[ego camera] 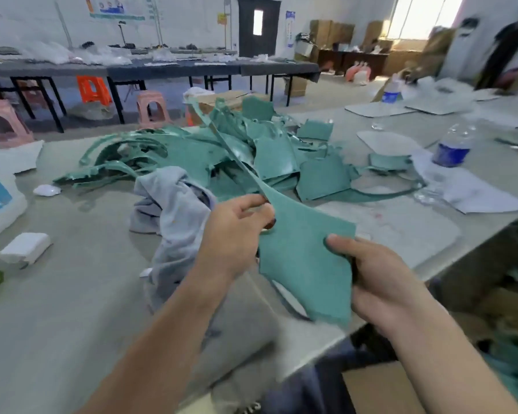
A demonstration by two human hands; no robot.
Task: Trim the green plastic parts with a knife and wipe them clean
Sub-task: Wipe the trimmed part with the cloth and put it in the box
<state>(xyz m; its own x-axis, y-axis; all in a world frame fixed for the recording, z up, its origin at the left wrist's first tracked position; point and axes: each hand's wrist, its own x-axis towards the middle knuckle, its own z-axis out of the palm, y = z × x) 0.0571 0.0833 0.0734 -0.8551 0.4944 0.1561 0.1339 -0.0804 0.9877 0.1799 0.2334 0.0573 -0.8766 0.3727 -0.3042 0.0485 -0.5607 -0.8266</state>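
Here, one green part (305,258) (narrow end pointing away, up-left), left hand (237,231) pinching its neck, right hand (380,279) clamped on its wide end, two water bottles (453,144) beyond.

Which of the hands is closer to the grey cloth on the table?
Left. The left hand, pinching the green part, is right beside the grey cloth; the right hand grips the part's opposite edge, away from the cloth.
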